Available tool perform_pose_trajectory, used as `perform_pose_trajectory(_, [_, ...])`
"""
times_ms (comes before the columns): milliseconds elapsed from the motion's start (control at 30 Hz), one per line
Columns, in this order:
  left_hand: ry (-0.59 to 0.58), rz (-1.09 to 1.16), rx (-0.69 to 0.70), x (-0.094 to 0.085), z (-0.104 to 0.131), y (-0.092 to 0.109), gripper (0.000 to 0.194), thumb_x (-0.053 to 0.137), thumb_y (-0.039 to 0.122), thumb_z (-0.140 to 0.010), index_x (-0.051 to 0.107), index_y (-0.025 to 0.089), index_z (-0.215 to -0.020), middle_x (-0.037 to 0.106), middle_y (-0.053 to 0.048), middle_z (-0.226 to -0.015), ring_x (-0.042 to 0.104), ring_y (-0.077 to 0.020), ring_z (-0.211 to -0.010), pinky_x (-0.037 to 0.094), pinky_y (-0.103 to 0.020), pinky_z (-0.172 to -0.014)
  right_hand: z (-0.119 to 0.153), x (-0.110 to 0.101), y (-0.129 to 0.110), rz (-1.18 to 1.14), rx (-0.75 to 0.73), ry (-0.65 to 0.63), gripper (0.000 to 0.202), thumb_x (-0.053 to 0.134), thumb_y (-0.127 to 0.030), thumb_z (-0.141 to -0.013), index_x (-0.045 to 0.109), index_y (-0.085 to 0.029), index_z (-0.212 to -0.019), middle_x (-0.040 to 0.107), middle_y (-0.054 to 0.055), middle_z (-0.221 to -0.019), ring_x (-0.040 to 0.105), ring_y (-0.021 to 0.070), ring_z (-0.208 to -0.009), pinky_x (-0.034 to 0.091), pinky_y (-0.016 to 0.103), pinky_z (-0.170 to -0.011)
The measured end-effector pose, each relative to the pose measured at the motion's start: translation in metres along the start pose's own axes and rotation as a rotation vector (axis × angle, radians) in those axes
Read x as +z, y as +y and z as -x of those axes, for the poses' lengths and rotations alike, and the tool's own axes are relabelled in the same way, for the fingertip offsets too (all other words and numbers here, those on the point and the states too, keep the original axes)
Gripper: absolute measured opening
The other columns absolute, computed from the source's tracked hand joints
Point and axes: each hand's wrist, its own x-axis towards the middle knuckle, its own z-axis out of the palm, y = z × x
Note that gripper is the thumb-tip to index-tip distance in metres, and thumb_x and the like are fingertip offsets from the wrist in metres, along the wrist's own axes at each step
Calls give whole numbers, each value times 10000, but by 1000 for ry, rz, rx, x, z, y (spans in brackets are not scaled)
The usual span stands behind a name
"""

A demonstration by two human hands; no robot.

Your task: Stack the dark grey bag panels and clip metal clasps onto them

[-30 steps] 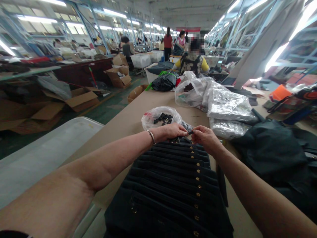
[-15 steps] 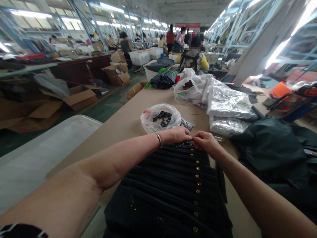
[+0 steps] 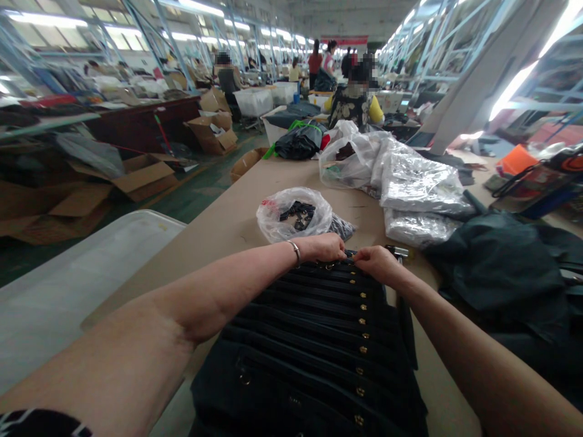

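Overlapping black fabric pieces, which look like bag panels, lie fanned in a stack before me. A row of small gold-coloured metal fittings runs down their right side. At the stack's far end my left hand is closed, its fingers pinching the edge of the farthest black piece. Just to its right, my right hand pinches the same piece near its gold fitting; the fingertips hide the exact grip. Behind my left hand sits an open clear plastic bag with small black straps carrying metal rings.
A shiny metal tool, perhaps a hammer, lies beyond my right hand. Plastic-wrapped packs and dark fabric are on the table's right. A white bin stands at left. Ahead, a person in a patterned vest sits facing away.
My hands have drawn slightly apart at the far edge, the left shifting a little leftward. More of the metal tool shows behind my right hand.
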Motion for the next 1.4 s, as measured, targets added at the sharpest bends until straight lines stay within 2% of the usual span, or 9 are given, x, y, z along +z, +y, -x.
perform_pose_trajectory(300, [-41, -77, -24, -2, 2, 6, 184, 522, 222, -794, 673, 121, -823, 583, -8, -675, 478, -111, -610, 325, -213, -543, -4, 0, -10, 226, -29, 41, 132, 535, -117, -633, 647, -174, -672, 586, -3, -607, 488, 119, -587, 313, 229, -567])
perform_pose_trajectory(533, [28, -8, -69, -4, 10, -7, 143, 561, 217, -770, 647, 119, -711, 520, 1, -581, 443, -104, -559, 296, -223, -510, -5, -4, -11, 207, -72, 29, 97, 542, -122, -640, 619, -180, -646, 565, -13, -578, 479, 117, -574, 308, 230, -559])
perform_pose_trajectory(633, [81, 102, -85, -3, 16, -14, 235, 499, 324, -829, 631, 136, -778, 502, 13, -586, 429, -98, -515, 298, -216, -464, 4, -2, -13, 136, -93, 91, 83, 536, -190, -708, 617, -181, -696, 596, -14, -628, 508, 118, -611, 342, 229, -597])
perform_pose_trajectory(733, [131, 417, -82, 2, 21, -17, 295, 441, 403, -866, 598, 154, -868, 467, 27, -592, 388, -84, -448, 303, -202, -414, 19, 6, -24, -95, -111, 131, 171, 519, -316, -767, 619, -178, -786, 611, -10, -686, 520, 114, -626, 377, 223, -604])
perform_pose_trajectory(867, [145, 858, -49, 11, 24, -10, 216, 488, 349, -852, 526, 149, -778, 440, 30, -552, 376, -80, -395, 274, -191, -368, 35, 18, -45, -613, -138, 128, 337, 616, -433, -700, 597, -149, -880, 577, -13, -651, 490, 105, -564, 384, 222, -545])
perform_pose_trajectory(933, [159, 945, -49, 14, 25, -4, 185, 480, 308, -855, 517, 149, -768, 453, 25, -546, 393, -85, -392, 269, -188, -361, 37, 21, -52, -692, -96, 138, 357, 627, -468, -699, 588, -143, -840, 567, -12, -611, 494, 104, -533, 391, 227, -527])
perform_pose_trajectory(1067, [223, 972, -20, 21, 25, 4, 226, 460, 300, -866, 508, 141, -714, 483, 11, -560, 422, -85, -432, 312, -187, -394, 34, 23, -54, -717, -16, 151, 356, 641, -486, -690, 575, -140, -740, 558, -7, -541, 500, 104, -489, 394, 226, -495])
perform_pose_trajectory(1200, [260, 849, -10, 27, 23, 3, 257, 481, 347, -857, 497, 144, -700, 484, 17, -564, 399, -77, -449, 340, -186, -434, 31, 25, -48, -777, 20, 151, 346, 646, -476, -681, 566, -143, -734, 573, -4, -543, 519, 104, -481, 417, 219, -483])
perform_pose_trajectory(1400, [208, 758, -7, 30, 27, 1, 396, 549, 543, -785, 488, 158, -712, 448, 28, -557, 343, -73, -428, 256, -190, -392, 33, 23, -43, -857, 36, 171, 331, 695, -384, -627, 565, -154, -825, 587, -28, -561, 522, 98, -462, 425, 210, -464])
